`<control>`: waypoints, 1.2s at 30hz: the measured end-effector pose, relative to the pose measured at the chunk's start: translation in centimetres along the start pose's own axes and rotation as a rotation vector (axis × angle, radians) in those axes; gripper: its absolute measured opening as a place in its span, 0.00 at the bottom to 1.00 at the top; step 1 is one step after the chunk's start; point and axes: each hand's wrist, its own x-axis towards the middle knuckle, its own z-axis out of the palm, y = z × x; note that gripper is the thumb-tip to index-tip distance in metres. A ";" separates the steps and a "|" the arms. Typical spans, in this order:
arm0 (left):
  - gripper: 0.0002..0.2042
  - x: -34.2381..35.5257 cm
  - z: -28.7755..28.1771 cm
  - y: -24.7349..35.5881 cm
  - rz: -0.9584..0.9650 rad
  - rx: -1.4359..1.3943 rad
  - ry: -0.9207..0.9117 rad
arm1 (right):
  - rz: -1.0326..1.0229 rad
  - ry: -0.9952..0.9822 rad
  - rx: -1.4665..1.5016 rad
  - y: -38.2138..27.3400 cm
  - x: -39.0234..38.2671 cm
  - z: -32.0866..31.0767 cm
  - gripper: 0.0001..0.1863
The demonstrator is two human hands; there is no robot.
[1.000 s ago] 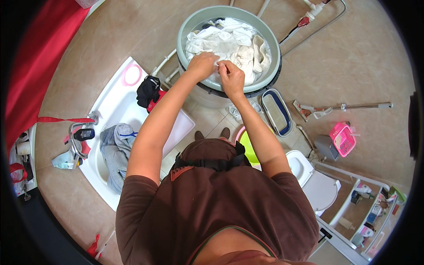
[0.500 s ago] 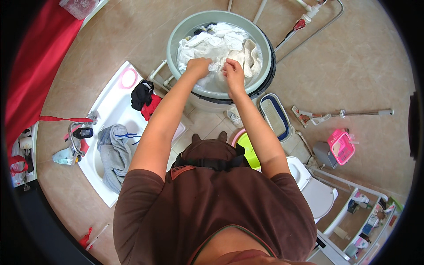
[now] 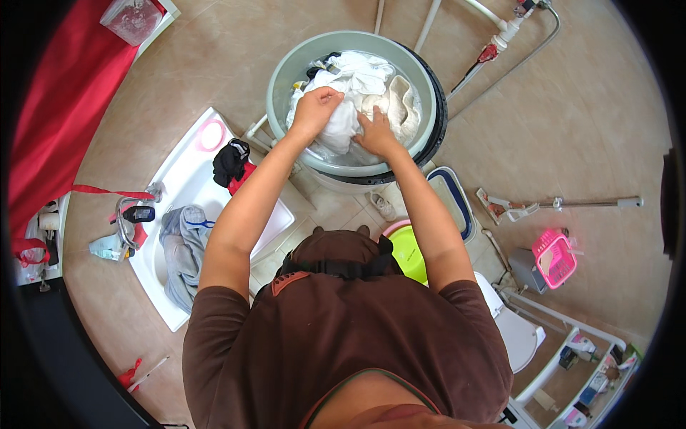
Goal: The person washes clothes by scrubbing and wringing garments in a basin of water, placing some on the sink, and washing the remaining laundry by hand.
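Observation:
A round grey-green tub [image 3: 280, 68] holds water and soaking laundry. My left hand [image 3: 315, 113] is closed in a pinch on a white cloth [image 3: 339, 130], which hangs wet and bunched at the near side of the tub. My right hand [image 3: 377, 136] has its fingers apart, their tips at the right edge of that cloth and close to a cream-coloured garment [image 3: 401, 107]. Farther back in the water lie more white clothes [image 3: 361, 71] and some dark pieces [image 3: 314, 71]. The cloth's lower part is partly under water.
Left of me, a white sink [image 3: 187, 168] holds a grey garment [image 3: 184, 247], with black clothing [image 3: 230, 163] on its edge. To the right are a blue-rimmed basin [image 3: 464, 193], a lime-green basin [image 3: 407, 250], a white toilet [image 3: 516, 336], a pink basket [image 3: 555, 259] and a mop [image 3: 564, 204].
My left hand has raised the white cloth a little out of the water. My right hand's fingers have spread and moved down beside the cloth. The view has shifted slightly.

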 end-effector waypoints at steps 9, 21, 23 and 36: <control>0.20 2.1 0.0 -4.7 0.119 0.950 -0.503 | -0.004 0.018 -0.253 -0.8 -0.1 1.1 0.25; 0.12 3.3 3.9 -8.2 0.041 1.194 -0.486 | -0.040 0.116 -0.249 -0.3 0.5 1.9 0.20; 0.12 3.9 3.8 -8.8 0.056 1.116 -0.352 | -0.050 0.146 -0.230 -0.5 0.4 1.6 0.20; 0.16 4.2 -4.3 -0.4 0.100 -0.072 0.406 | 0.000 0.563 0.350 -1.9 0.6 -1.9 0.12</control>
